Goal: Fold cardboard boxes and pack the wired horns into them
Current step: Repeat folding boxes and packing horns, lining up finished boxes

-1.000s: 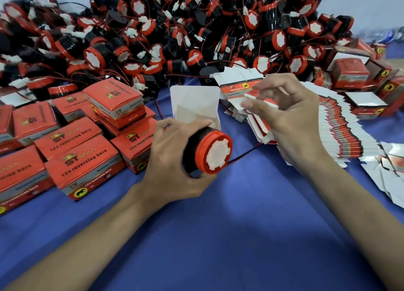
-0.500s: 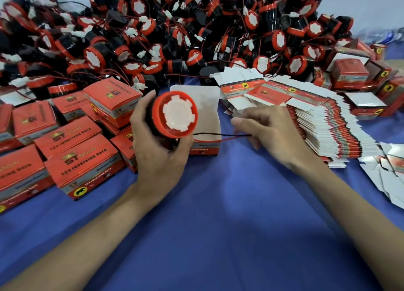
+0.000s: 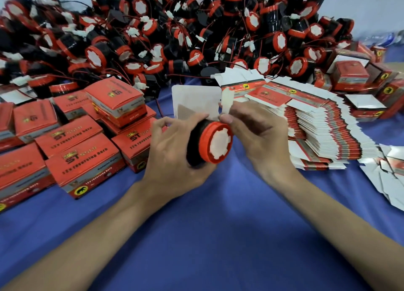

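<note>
Near the middle of the blue cloth-covered table point(image 3: 207, 225), the left hand point(image 3: 172, 157) grips a black cylindrical wired horn with a red rim and white face point(image 3: 216, 145). Its fingers point(image 3: 192, 117) are curled round the black body and the red face is turned towards the right and near side. The right hand point(image 3: 260, 135) sits just right of the horn, its fingertips point(image 3: 227, 118) closed in a pinch on the small white plastic connector point(image 3: 226, 99), which stands up just above the horn's rim. The wire between connector and horn cannot be made out.

This looks like the step of gathering the lead against the horn before packing. Just beyond both hands stands an opened red cardboard box with its white flap raised point(image 3: 194, 98), apparently waiting for this horn.

The next move probably calls for tucking the connector and wire close to the body, then lowering the horn into that box without snagging the flap.

Far across the table lies a heap of loose black-and-red horns point(image 3: 175, 39). Closed red boxes point(image 3: 83, 159) crowd the left, and a fanned stack of flat unfolded cartons point(image 3: 317, 127) lies to the right.
</note>
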The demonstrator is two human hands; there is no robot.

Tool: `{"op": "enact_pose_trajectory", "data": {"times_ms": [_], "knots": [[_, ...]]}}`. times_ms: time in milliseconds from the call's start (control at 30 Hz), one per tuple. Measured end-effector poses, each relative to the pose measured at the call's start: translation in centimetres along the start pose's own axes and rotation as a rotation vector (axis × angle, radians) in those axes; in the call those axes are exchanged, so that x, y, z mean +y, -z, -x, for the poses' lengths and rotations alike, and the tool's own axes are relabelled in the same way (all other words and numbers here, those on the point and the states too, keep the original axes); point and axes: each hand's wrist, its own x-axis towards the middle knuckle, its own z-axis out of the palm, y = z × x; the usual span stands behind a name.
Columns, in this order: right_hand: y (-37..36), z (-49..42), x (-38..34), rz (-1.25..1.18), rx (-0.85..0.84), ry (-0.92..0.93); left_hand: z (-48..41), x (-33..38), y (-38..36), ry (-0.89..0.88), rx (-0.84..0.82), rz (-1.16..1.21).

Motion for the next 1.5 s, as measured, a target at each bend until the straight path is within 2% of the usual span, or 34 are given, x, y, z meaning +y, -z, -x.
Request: {"op": "enact_pose_trajectory", "data": {"times_ms": [100,167,267,367,567,800,1000,1100,1233,1367,1500], "knots": [[-0.2,0.5,-0.5,0.155,0.015,0.145,-0.3,0.1,0.2,0.098,0.019,0.008],[-0.2,0.7,-0.9,0.204,-0.052,0.168,-0.5,0.3,0.3,0.158,0.031,-0.004],[-0.7,1.5,-1.0,0.337,-0.196,0.176,-0.6,0.4,0.3,0.136,0.042,-0.017],[-1.1,2.0,-0.8,0.459,-0.247,0.258,-0.3,0.1,0.4,0.098,0.017,-0.051],[-1.1,1.7,-0.4,0.530,-0.226,0.366,-0.1,-0.3,0.2,0.031,-0.012,-0.169],[-0.1,0.7,-0.6,0.481,-0.234,0.443,-0.6,0.5,0.5,0.123,0.032,-0.118],[0.6,-1.4,-0.7,0.426,-0.259,0.493,-0.5,0.1,0.7,0.271,-0.217,-0.008],[0.1,-2.3,-0.9,0.381,-0.272,0.493,-0.5,0.2,0.8,0.320,-0.252,0.071],[0.3,-3.4,0.1,0.321,-0.296,0.450,-0.3,0.0,0.8,0.332,-0.347,-0.046],[1.4,-3.8,1.9,0.409,-0.337,0.490,-0.4,0.1,0.5,0.324,-0.394,-0.050],[1.8,-3.6,2.4,0.605,-0.470,0.565,-0.3,-0.1,0.3,0.342,-0.334,0.004]]}}
